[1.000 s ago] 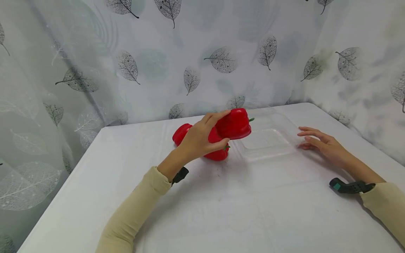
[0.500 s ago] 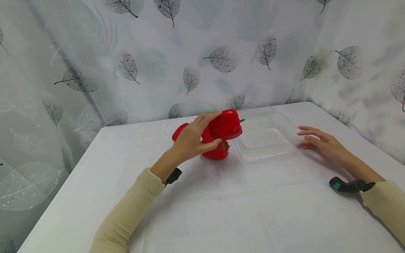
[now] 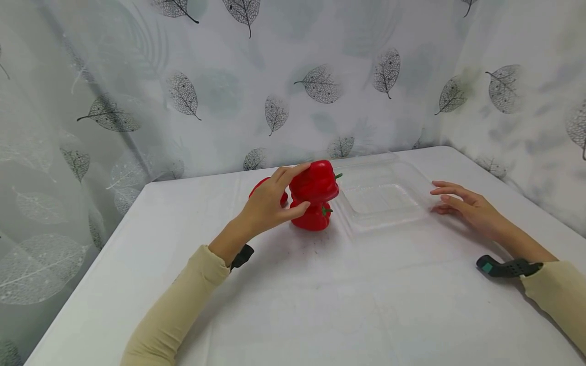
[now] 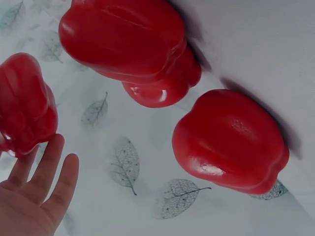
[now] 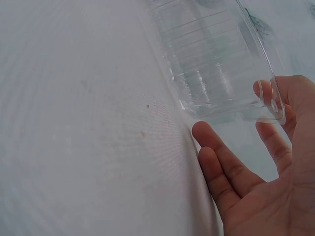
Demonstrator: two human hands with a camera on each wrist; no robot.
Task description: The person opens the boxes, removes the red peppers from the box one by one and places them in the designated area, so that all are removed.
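My left hand [image 3: 264,207] holds a red bell pepper [image 3: 316,182] with a green stem, fingers over its top and thumb below. In the head view it overlaps another red bell pepper [image 3: 313,218] on the table. A further bell pepper [image 3: 260,186] is partly hidden behind the left hand. The left wrist view shows the held pepper [image 4: 24,101] at the left edge and several others beyond. My right hand [image 3: 473,211], fingers loosely extended, is at the right side of a clear plastic container [image 3: 382,221]. One finger shows through the container's corner in the right wrist view.
A white cloth covers the table [image 3: 293,305]. Behind it and on both sides hangs a pale curtain [image 3: 220,127] printed with leaves. Dark bands are on both wrists.
My left hand has moved left with the held bell pepper, away from the container and over the pepper on the table. My right hand has stayed in place.
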